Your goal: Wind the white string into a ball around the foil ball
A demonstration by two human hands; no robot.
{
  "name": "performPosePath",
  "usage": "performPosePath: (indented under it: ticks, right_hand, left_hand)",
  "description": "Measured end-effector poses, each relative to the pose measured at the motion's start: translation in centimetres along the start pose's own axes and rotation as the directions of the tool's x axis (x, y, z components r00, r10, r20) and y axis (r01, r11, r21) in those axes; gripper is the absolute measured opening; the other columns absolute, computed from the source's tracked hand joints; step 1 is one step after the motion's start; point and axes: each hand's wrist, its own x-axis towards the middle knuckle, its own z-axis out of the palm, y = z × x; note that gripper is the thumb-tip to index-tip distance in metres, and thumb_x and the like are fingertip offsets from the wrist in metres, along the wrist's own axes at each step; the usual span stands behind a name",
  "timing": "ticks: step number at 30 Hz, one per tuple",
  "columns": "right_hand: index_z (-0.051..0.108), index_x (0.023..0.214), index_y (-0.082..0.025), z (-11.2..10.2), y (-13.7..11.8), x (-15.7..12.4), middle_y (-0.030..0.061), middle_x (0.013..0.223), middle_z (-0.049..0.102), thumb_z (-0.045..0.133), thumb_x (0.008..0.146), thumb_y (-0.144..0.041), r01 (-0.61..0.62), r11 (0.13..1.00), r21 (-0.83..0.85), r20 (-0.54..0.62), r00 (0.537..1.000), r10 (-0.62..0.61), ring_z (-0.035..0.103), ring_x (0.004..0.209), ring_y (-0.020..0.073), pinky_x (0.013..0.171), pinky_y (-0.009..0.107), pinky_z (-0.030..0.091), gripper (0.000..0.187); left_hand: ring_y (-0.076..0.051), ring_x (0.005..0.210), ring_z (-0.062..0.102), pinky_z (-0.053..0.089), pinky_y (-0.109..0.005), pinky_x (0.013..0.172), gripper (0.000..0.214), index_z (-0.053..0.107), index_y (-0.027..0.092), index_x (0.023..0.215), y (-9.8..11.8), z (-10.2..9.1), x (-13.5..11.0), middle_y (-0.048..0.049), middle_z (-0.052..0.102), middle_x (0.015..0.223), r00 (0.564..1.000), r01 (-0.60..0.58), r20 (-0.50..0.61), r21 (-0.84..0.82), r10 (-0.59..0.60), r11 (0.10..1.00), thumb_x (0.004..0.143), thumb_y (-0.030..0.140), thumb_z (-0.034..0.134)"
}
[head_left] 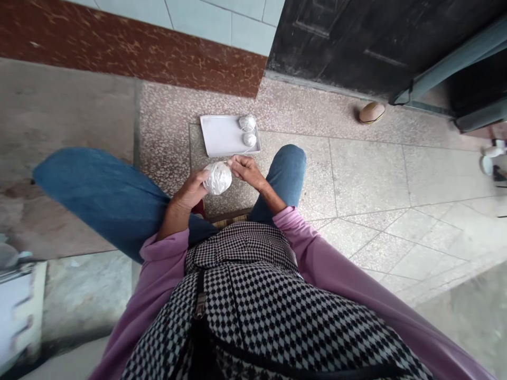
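A large ball of shiny white yarn (218,179) rests in my left hand (192,189), whose fingers are wrapped round its left side. Close by the ball's upper right, my right hand (244,169) is closed in a pinch on a strand of the yarn. From that hand a thin white strand seems to run up toward a shallow white tray (222,138) on the floor. Two smaller white balls, an upper yarn ball (247,123) and a lower yarn ball (249,139), lie at the tray's right end. The fingertips of my right hand are too small to make out clearly.
My knees in jeans (99,179) flank the work. Beyond the tray runs a red-brown marbled wall base (158,55). A dark door (340,47) stands at the upper right, with a rounded tan object (371,112) on the tiled floor (368,174) near it.
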Motion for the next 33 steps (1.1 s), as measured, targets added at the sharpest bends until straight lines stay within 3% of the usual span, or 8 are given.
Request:
performPosePath:
  ticks: [4,8,12,18,22,26,29,33]
  right_hand:
    - [0.063,0.092,-0.024,2.1,3.0,-1.3,-0.0075,0.067,0.054,0.074,0.136,-0.07,-0.085,0.993,0.083,0.064,0.995,0.08,0.043,0.064,0.0133,0.061,0.026,0.032,0.064]
    - [0.068,0.096,-0.024,1.3,3.9,-1.8,-0.0083,0.065,0.054,0.079,0.127,-0.084,-0.106,0.989,0.107,0.072,0.992,0.099,0.04,0.058,0.0124,0.055,0.027,0.028,0.069]
    - [0.068,0.093,-0.024,-2.0,3.0,-1.6,-0.0104,0.063,0.042,0.088,0.118,-0.092,-0.051,0.998,0.043,0.024,0.998,0.05,0.032,0.06,0.0119,0.057,0.028,0.022,0.076]
    - [0.068,0.087,-0.024,-7.0,0.7,-2.0,-0.008,0.066,0.041,0.092,0.11,-0.099,0.118,0.987,-0.107,0.022,0.993,-0.116,0.032,0.067,0.0136,0.063,0.03,0.025,0.082]
    - [0.068,0.081,-0.024,-11.9,-0.6,-3.0,-0.0061,0.066,0.044,0.096,0.108,-0.092,0.151,0.957,-0.247,-0.079,0.981,-0.176,0.039,0.067,0.015,0.065,0.031,0.032,0.078]
    - [0.065,0.075,-0.025,-19.5,-3.9,-3.6,-0.0024,0.069,0.057,0.101,0.11,-0.06,0.118,0.867,-0.484,-0.204,0.948,-0.244,0.052,0.073,0.0179,0.073,0.032,0.046,0.062]
    - [0.067,0.074,-0.025,-24.7,-8.7,-4.1,-0.0011,0.07,0.063,0.099,0.11,-0.03,-0.034,0.709,-0.704,-0.333,0.898,-0.287,0.059,0.077,0.0202,0.081,0.036,0.053,0.048]
    - [0.09,0.092,-0.016,-27.9,-16.2,-5.0,0.0101,0.099,0.093,0.09,0.113,-0.001,-0.25,0.441,-0.862,-0.422,0.836,-0.351,0.077,0.092,0.0197,0.094,0.036,0.058,0.025]
  left_hand:
    - [-0.05,0.155,0.08,0.076,-0.057,0.118,0.077,0.09,0.027,0.127,0.1,0.1,0.0,-0.0171,0.093,0.134,0.984,-0.067,-0.175,-0.163,0.038,0.984,0.079,0.085,0.105]
    - [-0.043,0.161,0.076,0.078,-0.051,0.112,0.06,0.087,0.033,0.124,0.9,-1.0,0.6,-0.0121,0.092,0.146,0.917,-0.229,-0.384,-0.28,0.11,0.932,0.097,0.086,0.097]
    - [-0.035,0.164,0.073,0.075,-0.036,0.107,0.059,0.082,0.032,0.126,2.2,-1.7,1.2,-0.0102,0.087,0.158,0.836,-0.365,-0.529,-0.333,0.148,0.869,0.106,0.087,0.092]
    - [-0.032,0.17,0.069,0.072,-0.029,0.102,0.071,0.074,0.029,0.13,3.1,-2.3,1.4,-0.0126,0.081,0.17,0.79,-0.457,-0.587,-0.376,0.174,0.806,0.105,0.093,0.091]
    - [-0.027,0.169,0.068,0.072,-0.027,0.102,0.061,0.069,0.028,0.133,3.2,-3.9,1.6,-0.0139,0.081,0.171,0.748,-0.518,-0.638,-0.392,0.18,0.76,0.114,0.084,0.083]
    - [-0.027,0.172,0.068,0.074,-0.033,0.114,0.041,0.069,0.026,0.135,2.7,-5.4,2.0,-0.0139,0.078,0.175,0.681,-0.424,-0.73,-0.328,0.058,0.844,0.113,0.058,0.082]
    - [-0.031,0.176,0.066,0.069,-0.047,0.136,0.039,0.068,0.027,0.131,2.0,-6.0,2.5,-0.0136,0.078,0.177,0.597,-0.306,-0.802,-0.216,0.01,0.927,0.103,0.051,0.083]
    - [-0.037,0.18,0.063,0.058,-0.059,0.149,0.051,0.062,0.03,0.125,0.7,-6.8,3.0,-0.0145,0.078,0.176,0.582,-0.258,-0.811,-0.112,0.061,0.96,0.088,0.058,0.084]
